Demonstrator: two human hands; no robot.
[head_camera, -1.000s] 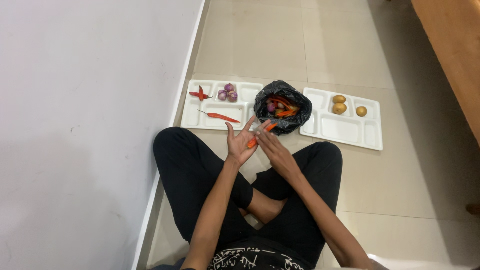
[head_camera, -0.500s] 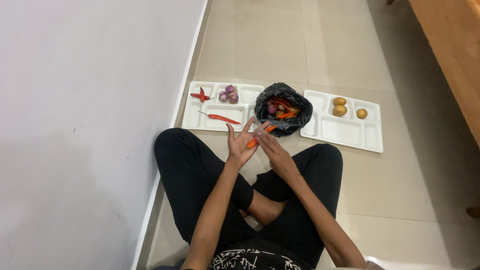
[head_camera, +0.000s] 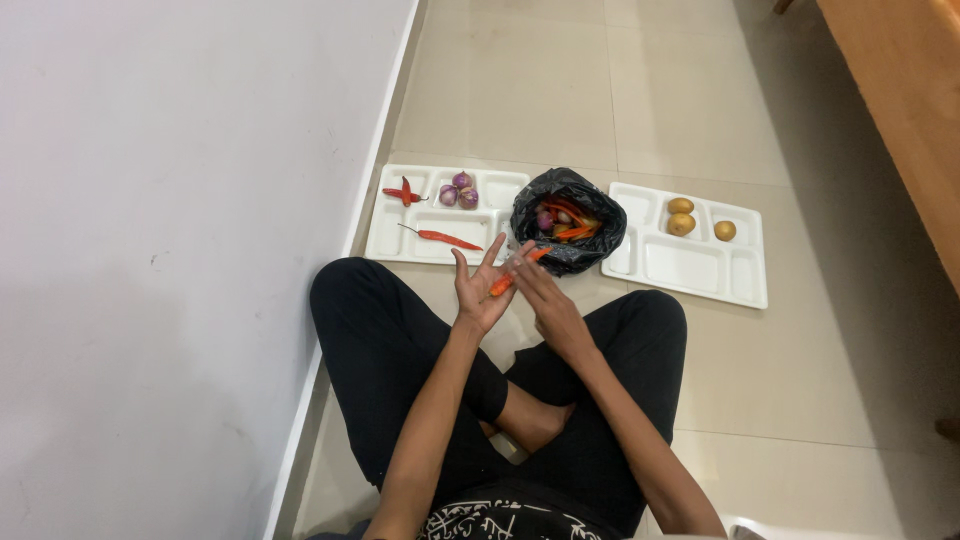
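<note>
The person is sitting cross-legged on the tiled floor (head_camera: 700, 120), and both hands are meeting just in front of the knees over an orange-red chilli (head_camera: 512, 274). The left hand (head_camera: 478, 290) is turned palm up with its fingers spread wide, so it is serving as an open rest rather than a clamp. The chilli is lying slantwise across those fingers, its tip pointing toward 1 o'clock. The right hand (head_camera: 540, 300) is lying over it from the 4 o'clock side, and its fingertips appear to be pinching the chilli's upper part; how tight that grip is, I cannot tell, since the fingers are overlapping.

Directly beyond the hands, at 12 o'clock, a black plastic bag (head_camera: 568, 218) is standing open with more chillies and small onions inside, close enough to reach without leaning. At 10 o'clock from the hands a white compartment tray (head_camera: 392, 240) is lying beside the wall (head_camera: 180, 250), and it is keeping kinds apart: small purple onions (head_camera: 458, 190) in one upper section, red chillies (head_camera: 404, 192) in the next, a long red chilli (head_camera: 440, 237) alone in a lower one. At 2 o'clock a second white tray (head_camera: 690, 270) is holding three potatoes (head_camera: 682, 216).
</note>
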